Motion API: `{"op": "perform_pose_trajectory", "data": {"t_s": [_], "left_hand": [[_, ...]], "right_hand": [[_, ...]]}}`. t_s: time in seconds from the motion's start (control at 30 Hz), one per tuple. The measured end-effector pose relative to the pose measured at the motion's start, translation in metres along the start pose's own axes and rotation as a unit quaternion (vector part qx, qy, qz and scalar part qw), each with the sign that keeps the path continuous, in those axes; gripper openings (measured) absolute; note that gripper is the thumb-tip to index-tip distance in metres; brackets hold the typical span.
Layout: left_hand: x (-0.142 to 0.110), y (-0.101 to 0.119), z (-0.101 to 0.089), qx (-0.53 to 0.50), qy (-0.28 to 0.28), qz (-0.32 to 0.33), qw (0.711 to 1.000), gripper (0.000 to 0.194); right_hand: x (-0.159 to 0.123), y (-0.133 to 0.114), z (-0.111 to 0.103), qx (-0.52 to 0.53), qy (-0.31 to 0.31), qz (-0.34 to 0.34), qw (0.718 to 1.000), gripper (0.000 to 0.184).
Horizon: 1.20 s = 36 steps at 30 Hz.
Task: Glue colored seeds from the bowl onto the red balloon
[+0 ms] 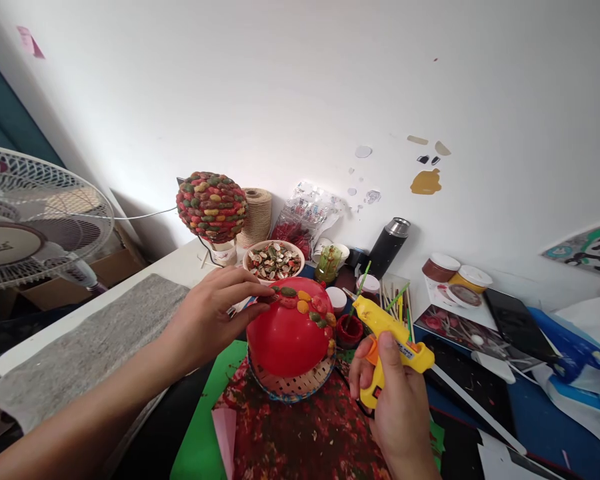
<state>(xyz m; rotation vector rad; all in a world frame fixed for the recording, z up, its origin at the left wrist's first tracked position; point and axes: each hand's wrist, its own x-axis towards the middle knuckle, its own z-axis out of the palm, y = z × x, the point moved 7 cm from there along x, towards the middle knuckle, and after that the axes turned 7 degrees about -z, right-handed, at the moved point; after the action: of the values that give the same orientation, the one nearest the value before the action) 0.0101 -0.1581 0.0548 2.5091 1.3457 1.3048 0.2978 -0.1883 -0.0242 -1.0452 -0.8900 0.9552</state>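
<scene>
Red balloon [285, 347] in front of you, resting in the woven basket [300, 395], right between your two hands, a band of painted shells [303, 306] curving over its far side and down the right. Your left hand [207, 313] is on it now, thumb and fingertips drawn close at the left end of that band; whether a shell is clamped between them, you can't tell from here. Over on the right, your right hand [400, 400] has its fingers wrapped firmly round the yellow glue gun [393, 330], nozzle aimed far and left, near the balloon.

Now the containers! Just beyond the balloon, the round bowl [249, 270] is heaped with loose shells [274, 260]. Far behind it, the clear plastic bag [320, 200] holds something red [293, 235]. To the right, the green-smeared cup [329, 267], its inside hidden from you. Nearer, the red pot [349, 342] has a green stick [363, 283] standing in it. Far left, the white cup [224, 255] sits under the shell-covered ball [211, 207]. Far right, you've got the brown tub [441, 268] and yellow tub [473, 277], both lidded.
</scene>
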Motion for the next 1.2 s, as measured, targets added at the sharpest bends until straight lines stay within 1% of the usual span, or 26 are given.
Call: {"op": "perform_pose_trajectory", "data": {"t_s": [0.43, 0.53, 0.67, 0.8, 0.93, 1.03, 1.2], "left_hand": [[-0.002, -0.004, 0.004, -0.002, -0.007, -0.011, 1.000, 0.013], [-0.001, -0.002, 0.004, -0.001, -0.007, -0.007, 1.000, 0.013], [0.001, 0.000, 0.003, 0.001, -0.009, -0.002, 1.000, 0.015], [0.002, 0.002, 0.003, 0.023, -0.009, 0.002, 1.000, 0.019], [0.001, 0.000, 0.004, 0.028, -0.014, -0.014, 0.999, 0.024], [-0.001, -0.004, 0.007, 0.016, -0.016, -0.033, 0.999, 0.028], [-0.003, -0.008, 0.008, 0.003, -0.013, -0.045, 0.999, 0.026]], "right_hand": [[0.000, 0.003, 0.000, 0.012, 0.000, 0.015, 1.000, 0.073], [0.000, 0.001, 0.002, 0.008, -0.004, 0.011, 1.000, 0.075], [0.000, -0.002, 0.006, 0.001, -0.024, 0.001, 1.000, 0.075], [0.000, 0.000, 0.005, 0.004, -0.026, -0.007, 1.000, 0.073], [-0.004, 0.006, 0.004, 0.006, -0.029, 0.001, 1.000, 0.067], [-0.006, 0.010, 0.002, 0.006, -0.025, -0.005, 1.000, 0.065], [-0.004, 0.012, 0.001, 0.007, -0.039, -0.012, 0.999, 0.064]]}}
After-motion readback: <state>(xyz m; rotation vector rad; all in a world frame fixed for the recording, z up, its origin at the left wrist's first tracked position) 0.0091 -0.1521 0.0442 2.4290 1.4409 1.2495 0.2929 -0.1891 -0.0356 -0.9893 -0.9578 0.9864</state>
